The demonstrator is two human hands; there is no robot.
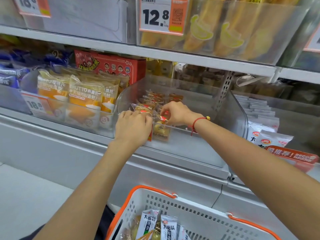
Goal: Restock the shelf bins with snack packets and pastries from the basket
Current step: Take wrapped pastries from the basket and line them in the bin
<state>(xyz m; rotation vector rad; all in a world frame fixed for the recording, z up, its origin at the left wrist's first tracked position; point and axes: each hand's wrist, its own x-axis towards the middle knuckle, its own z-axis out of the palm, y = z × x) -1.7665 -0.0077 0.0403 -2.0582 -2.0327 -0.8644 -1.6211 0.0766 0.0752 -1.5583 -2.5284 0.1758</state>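
Where both hands meet at the front lip of the clear bin (230, 108), wrapped pastries (161, 130), pale yellow rounds in clear film with red print. Stacked against the front wall, more of them (152, 99) loose toward 12 o'clock, deeper in the bin. Left hand (133, 126) knuckles up, fingers curled over the pastries' left end, fingertips hidden behind the wrappers. Right hand (174, 112) at 2 o'clock from it, thumb and forefinger pinching a wrapper's red-marked top edge; red cord (195, 124) with a gold bead on that wrist. Print on the wrappers too small and blurred to read. Lower left of the stack covered by the left hand.

At 9 o'clock, a neighbouring bin of orange bread packs (83, 97), a price tag (35, 105) on its front, second digit partly blurred. Behind those, at 11 o'clock, a red box (114, 64). At 3 o'clock, white packets (263, 118), cut short by an orange shelf sign (292, 155). Shelf above at 12 o'clock: tag reading 12.8 (161, 16) on a bin of yellow packs (225, 32), seen dimly through frosted plastic. Far back of the middle shelf dark and indistinct.

At 6 o'clock, white basket (199, 210) with orange handles, cropped by the frame's bottom edge; inside, silver snack packets (168, 228) upright, yellowish pastries beneath them only partly visible.
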